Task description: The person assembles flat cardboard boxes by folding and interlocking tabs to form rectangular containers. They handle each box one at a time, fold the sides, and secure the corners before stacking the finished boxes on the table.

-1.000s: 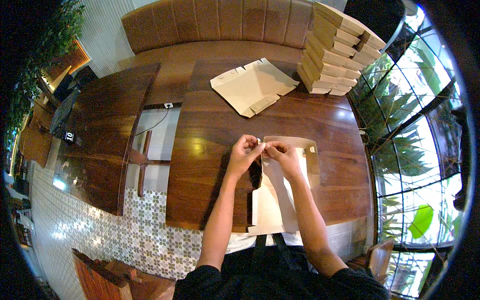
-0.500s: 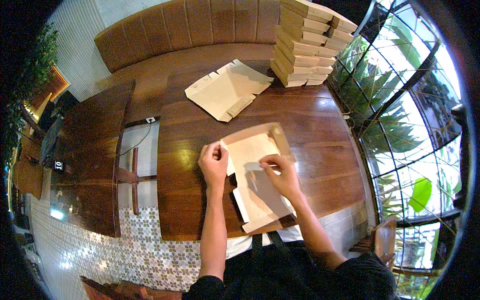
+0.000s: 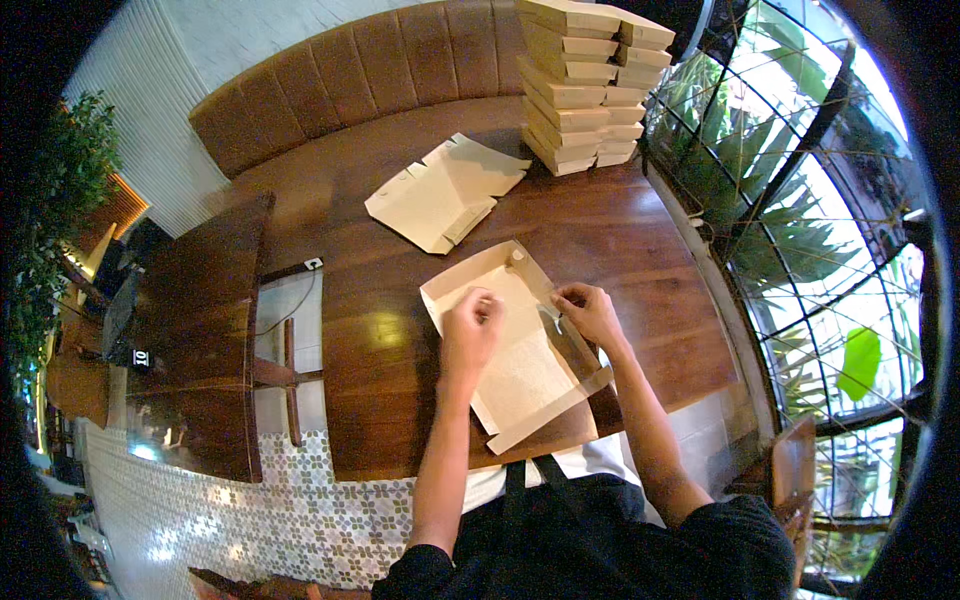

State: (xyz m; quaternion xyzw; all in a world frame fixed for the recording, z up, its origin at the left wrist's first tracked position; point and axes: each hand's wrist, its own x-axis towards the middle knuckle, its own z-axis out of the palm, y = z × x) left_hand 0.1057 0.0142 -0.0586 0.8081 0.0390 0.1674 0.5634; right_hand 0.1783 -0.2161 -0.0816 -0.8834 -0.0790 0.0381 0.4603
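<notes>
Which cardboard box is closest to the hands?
The open, partly folded box by the left hand and right hand. The unfolded cardboard sheet and the stack of boxes sit farther away.

Open cardboard box point(image 3: 525, 375) lies on the dark wooden counter point(image 3: 390, 310) in front of me, my left hand point(image 3: 472, 330) curled and slightly blurred over its left side, my right hand point(image 3: 588, 312) with fingertips drawn together at its right wall, contact hard to tell for either. Beyond the box, well apart from it, a flat notched cardboard sheet point(image 3: 445, 195); farther back to the right, a tall stack of cardboard boxes point(image 3: 580, 95) near a brown padded seat back point(image 3: 370, 80). Gridded window point(image 3: 800, 300) with leafy plants on my right, second table point(image 3: 195, 330) and patterned floor point(image 3: 300, 490) on my left.
</notes>
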